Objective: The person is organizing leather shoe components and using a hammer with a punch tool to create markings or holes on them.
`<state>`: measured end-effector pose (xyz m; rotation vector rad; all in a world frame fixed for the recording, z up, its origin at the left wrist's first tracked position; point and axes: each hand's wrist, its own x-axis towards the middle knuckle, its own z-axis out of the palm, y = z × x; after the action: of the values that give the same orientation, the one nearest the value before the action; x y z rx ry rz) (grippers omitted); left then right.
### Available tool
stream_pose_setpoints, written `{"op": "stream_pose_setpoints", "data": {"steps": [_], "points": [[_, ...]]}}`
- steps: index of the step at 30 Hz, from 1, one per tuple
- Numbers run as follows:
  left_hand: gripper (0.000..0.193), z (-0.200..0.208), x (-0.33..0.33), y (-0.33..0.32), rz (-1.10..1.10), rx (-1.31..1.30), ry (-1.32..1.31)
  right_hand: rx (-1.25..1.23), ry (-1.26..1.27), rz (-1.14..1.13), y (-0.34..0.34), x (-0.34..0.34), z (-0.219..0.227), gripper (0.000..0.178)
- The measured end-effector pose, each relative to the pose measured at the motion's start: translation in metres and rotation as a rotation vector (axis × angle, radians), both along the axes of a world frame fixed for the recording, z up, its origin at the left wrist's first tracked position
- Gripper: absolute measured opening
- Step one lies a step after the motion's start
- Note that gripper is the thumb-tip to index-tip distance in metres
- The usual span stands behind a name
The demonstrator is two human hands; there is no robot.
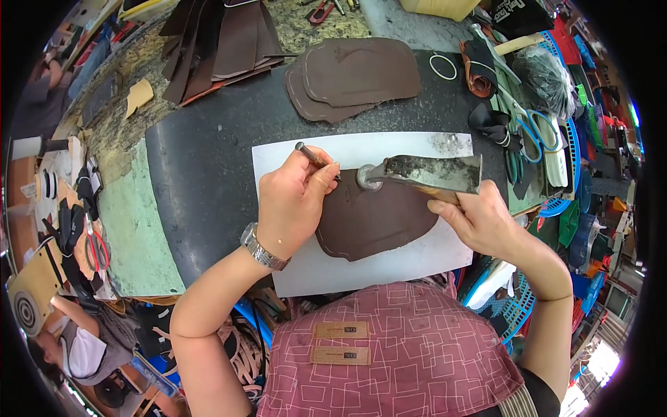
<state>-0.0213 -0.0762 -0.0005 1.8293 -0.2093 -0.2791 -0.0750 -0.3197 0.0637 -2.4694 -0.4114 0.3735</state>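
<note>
A dark brown leather piece (375, 226) lies flat on a white board (295, 274) in front of me. My left hand (288, 198), a metal watch on its wrist, pinches a thin metal punch (307, 151) slantwise over the leather's upper left edge. Whether the punch's tip touches the leather is hard to make out. In my right hand (483, 222) is the wooden handle of a hammer. Its worn metal head (434, 172) hovers over the leather's upper part, the round striking face (368, 178) close to the right of the punch.
Beyond the board, stacked brown leather pieces (368, 73) rest on a black mat (208, 201). Dark leather strips (240, 42) lie at the far left. To the right are blue-handled scissors (538, 135) and a blue basket (575, 156). Red-handled scissors (97, 250) and another person (83, 351) are at left.
</note>
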Motion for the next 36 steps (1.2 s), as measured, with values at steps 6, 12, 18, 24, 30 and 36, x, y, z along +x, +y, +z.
{"op": "stream_pose_setpoints", "data": {"steps": [6, 12, 18, 24, 30, 36], "points": [[0.009, -0.005, -0.003, 0.001, -0.081, 0.2, -0.386, 0.109, -0.228, 0.062, 0.005, -0.008, 0.029, 0.022], [0.01, 0.0, -0.001, -0.005, -0.069, 0.33, -0.352, 0.135, -0.207, -0.085, -0.002, 0.0, 0.006, 0.02], [0.011, -0.005, 0.003, -0.006, -0.018, -0.001, -0.073, 0.051, -0.144, -0.019, -0.006, 0.0, 0.008, 0.019], [0.012, 0.003, 0.002, -0.005, -0.245, 0.418, -0.822, -0.053, -0.226, 0.024, -0.008, -0.013, 0.031, 0.027], [0.01, 0.0, 0.005, -0.009, 0.025, -0.1, 0.065, 0.046, -0.141, -0.07, -0.008, -0.005, 0.011, 0.018], [0.01, -0.006, 0.005, -0.011, -0.019, -0.06, -0.01, 0.05, -0.044, -0.16, -0.012, -0.005, 0.009, 0.019]]}}
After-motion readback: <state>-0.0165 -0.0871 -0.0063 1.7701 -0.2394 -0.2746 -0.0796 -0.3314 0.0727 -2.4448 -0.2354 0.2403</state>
